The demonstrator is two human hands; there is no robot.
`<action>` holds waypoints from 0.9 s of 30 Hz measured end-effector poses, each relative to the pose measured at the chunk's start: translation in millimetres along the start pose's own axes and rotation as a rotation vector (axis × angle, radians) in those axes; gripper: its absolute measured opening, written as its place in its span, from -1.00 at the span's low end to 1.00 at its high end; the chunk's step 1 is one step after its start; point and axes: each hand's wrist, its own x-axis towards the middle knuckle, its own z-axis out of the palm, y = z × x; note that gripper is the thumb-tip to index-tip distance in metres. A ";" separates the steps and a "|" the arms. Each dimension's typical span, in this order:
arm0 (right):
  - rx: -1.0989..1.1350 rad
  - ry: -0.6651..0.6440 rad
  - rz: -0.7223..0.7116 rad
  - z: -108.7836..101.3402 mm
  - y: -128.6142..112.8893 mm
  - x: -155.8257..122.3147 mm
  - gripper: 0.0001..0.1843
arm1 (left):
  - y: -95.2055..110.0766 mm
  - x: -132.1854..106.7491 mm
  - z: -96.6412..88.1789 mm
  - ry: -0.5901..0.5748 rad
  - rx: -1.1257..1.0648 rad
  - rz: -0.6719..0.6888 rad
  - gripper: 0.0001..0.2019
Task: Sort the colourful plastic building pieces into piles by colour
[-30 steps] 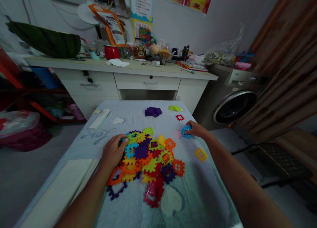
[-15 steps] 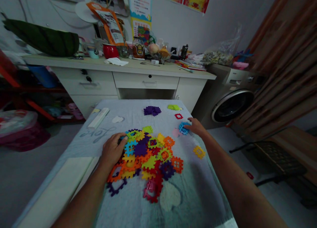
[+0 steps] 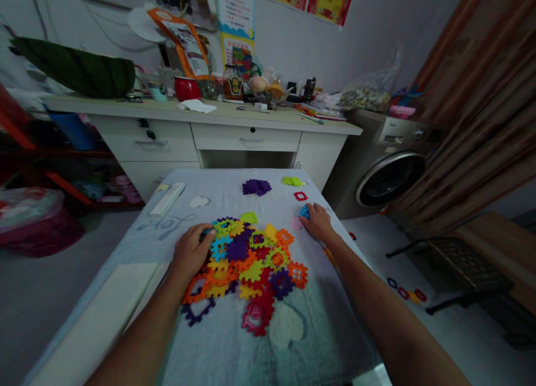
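Observation:
A heap of colourful interlocking plastic tiles (image 3: 247, 260) lies in the middle of a cloth-covered table (image 3: 226, 347). My left hand (image 3: 190, 253) rests on the heap's left edge with its fingers curled over a blue tile. My right hand (image 3: 317, 221) lies at the right side of the table, covering a blue tile (image 3: 304, 211) beside a pale pink one (image 3: 296, 223). Its fingers are bent over the blue tile; whether they grip it does not show.
Purple tiles (image 3: 256, 187), green tiles (image 3: 293, 181) and a red tile (image 3: 300, 196) lie at the table's far end. A white box (image 3: 168, 199) sits far left. A cluttered desk (image 3: 201, 115) and a washing machine (image 3: 387, 157) stand behind. Tiles (image 3: 404, 292) lie on the floor.
My right hand has slid left over the blue tile and now covers most of it. The yellow tile by my forearm is hidden. My left hand has stayed on the heap.

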 end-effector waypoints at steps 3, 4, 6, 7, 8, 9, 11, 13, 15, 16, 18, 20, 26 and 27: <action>0.034 0.042 0.021 -14.6 14.9 -6.5 -0.32 | -0.3 -0.3 0.7 0.000 -0.003 -0.010 -0.58; 0.049 0.043 0.016 -20.2 23.6 -11.1 -0.35 | -0.6 -0.3 1.1 0.000 -0.001 -0.008 -0.58; 0.068 0.008 -0.022 -30.1 43.2 -25.5 -0.42 | -1.4 -0.1 2.0 0.002 0.004 -0.001 -0.58; 0.069 -0.023 -0.053 -33.5 52.7 -35.2 -0.44 | -1.8 0.1 2.4 0.004 0.007 0.001 -0.58; 0.070 -0.056 -0.081 -35.8 61.0 -46.1 -0.42 | -2.2 0.3 2.7 0.004 0.009 0.003 -0.58; 0.073 -0.089 -0.102 -36.9 67.5 -57.6 -0.39 | -2.6 0.5 3.0 0.004 0.011 0.003 -0.58; 0.083 -0.150 -0.118 -36.6 74.0 -79.5 -0.32 | -2.8 0.7 3.2 0.007 0.016 0.002 -0.58; 0.089 -0.196 -0.113 -35.2 73.2 -95.2 -0.35 | -2.6 0.8 3.0 0.007 0.022 -0.003 -0.58; 0.088 -0.216 -0.106 -34.8 68.5 -101.7 -0.42 | -2.1 0.6 2.6 0.005 0.024 -0.007 -0.58; 0.085 -0.210 -0.102 -35.1 65.7 -101.5 -0.44 | -2.0 0.4 2.4 0.001 0.024 -0.005 -0.58; 0.084 -0.168 -0.093 -35.8 61.0 -96.0 -0.45 | -2.1 0.1 2.2 -0.008 0.022 0.001 -0.58; 0.089 -0.108 -0.078 -35.0 57.5 -86.9 -0.42 | -3.1 0.0 2.5 -0.011 0.018 0.004 -0.57; 0.006 -0.049 0.002 -21.4 53.2 -70.0 -0.45 | -6.6 0.4 3.7 0.003 -0.006 0.017 -0.57; -0.016 -0.042 0.005 -21.2 52.6 -69.0 -0.46 | -6.4 0.4 3.6 0.008 -0.010 0.019 -0.58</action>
